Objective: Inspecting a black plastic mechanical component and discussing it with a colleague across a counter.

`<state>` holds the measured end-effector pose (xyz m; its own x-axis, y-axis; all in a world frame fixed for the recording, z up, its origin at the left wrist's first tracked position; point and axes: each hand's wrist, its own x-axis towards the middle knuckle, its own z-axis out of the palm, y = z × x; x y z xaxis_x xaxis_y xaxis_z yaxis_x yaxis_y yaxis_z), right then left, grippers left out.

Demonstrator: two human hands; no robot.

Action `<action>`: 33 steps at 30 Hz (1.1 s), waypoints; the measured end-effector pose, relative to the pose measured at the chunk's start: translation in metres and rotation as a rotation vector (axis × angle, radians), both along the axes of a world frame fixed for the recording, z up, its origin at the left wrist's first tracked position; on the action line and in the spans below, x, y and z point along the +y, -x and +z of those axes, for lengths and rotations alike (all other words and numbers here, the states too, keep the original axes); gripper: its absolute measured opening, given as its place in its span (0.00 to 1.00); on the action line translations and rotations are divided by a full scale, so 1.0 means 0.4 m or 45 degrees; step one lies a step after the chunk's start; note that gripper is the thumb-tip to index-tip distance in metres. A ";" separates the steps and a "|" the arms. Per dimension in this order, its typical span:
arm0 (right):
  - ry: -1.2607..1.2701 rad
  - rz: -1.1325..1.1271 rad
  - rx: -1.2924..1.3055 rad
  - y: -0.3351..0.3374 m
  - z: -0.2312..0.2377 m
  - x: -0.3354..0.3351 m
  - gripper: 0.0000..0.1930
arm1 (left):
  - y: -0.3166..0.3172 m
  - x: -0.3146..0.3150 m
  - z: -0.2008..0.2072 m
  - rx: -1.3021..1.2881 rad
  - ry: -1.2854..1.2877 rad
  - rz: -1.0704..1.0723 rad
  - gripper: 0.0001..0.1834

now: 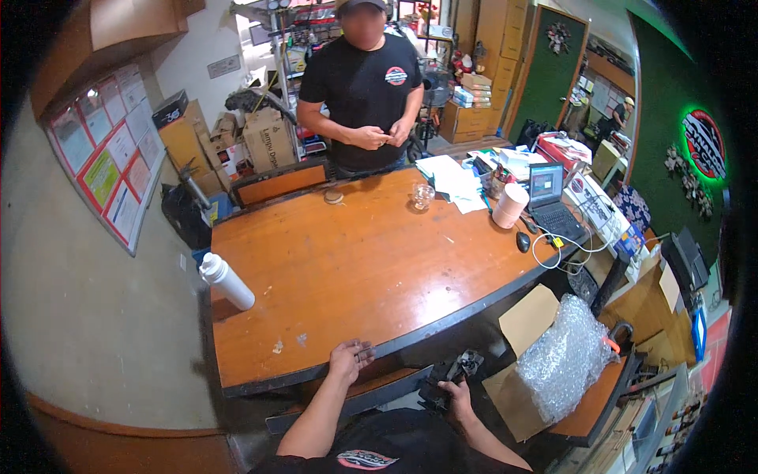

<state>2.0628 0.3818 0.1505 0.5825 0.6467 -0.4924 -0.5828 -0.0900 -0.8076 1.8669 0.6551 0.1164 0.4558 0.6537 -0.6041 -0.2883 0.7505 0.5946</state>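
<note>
My left hand (347, 362) is at the near edge of a brown wooden table (339, 268), its fingers spread and a little blurred, with nothing visible in them. Below that edge, close to my body, my right hand (457, 397) grips a dark mechanical part (439, 382). A greyish metallic piece (467, 363) shows at its upper end; its exact kind cannot be made out. To the right of my right hand, an opened cardboard box (527, 317) has a large bundle of bubble wrap (564, 359) in it.
A white bottle (227, 282) stands at the table's left. Towards the far right are a glass jar (422, 197), papers (454, 180), a pink cylinder (511, 206), a mouse (523, 242), a laptop (557, 223) and white cables. Across the table stands another person (363, 95), hands together.
</note>
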 end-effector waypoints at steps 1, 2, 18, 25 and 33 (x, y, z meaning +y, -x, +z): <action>-0.021 0.059 -0.010 0.000 -0.003 0.017 0.27 | 0.012 0.021 -0.006 0.000 -0.002 0.034 0.09; -0.022 0.094 -0.010 0.002 -0.006 0.029 0.27 | 0.029 0.048 -0.011 -0.113 0.013 0.083 0.07; 0.064 0.116 0.057 0.009 0.029 0.066 0.22 | 0.102 -0.038 0.013 1.107 -1.159 -0.187 0.11; 0.081 0.137 0.039 0.011 -0.015 0.040 0.22 | 0.117 -0.163 -0.046 1.345 -1.461 -0.676 0.13; 0.089 0.194 0.014 0.040 0.000 0.061 0.23 | 0.118 -0.147 -0.042 1.297 -1.426 -0.529 0.14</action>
